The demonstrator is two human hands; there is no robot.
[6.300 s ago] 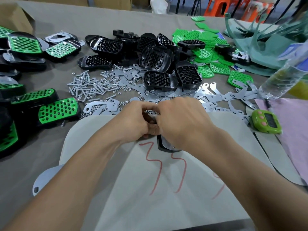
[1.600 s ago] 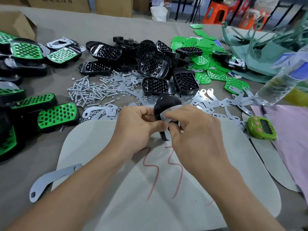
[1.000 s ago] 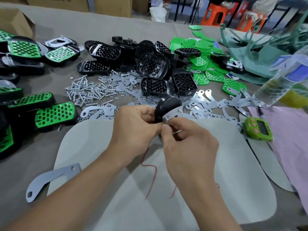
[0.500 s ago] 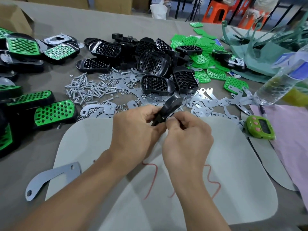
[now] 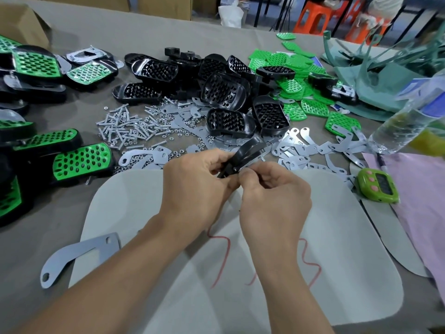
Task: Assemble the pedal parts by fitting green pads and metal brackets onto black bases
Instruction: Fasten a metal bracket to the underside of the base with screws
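Bracing black base (image 5: 243, 153) edge-on in left hand (image 5: 192, 186), pinched its metal bracket (image 5: 254, 157) with right hand (image 5: 272, 189), probably seating a fastener; hands together, mid-desk.

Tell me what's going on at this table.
A person is putting pedals together. The left hand grips a black base edge-on above a pale mat, with a metal bracket against it. The right hand pinches at the base's near end; whatever is between those fingertips is hidden. Beyond the hands lie loose black bases, green pads, spare brackets and screws. Several green-topped pedals sit at the left.
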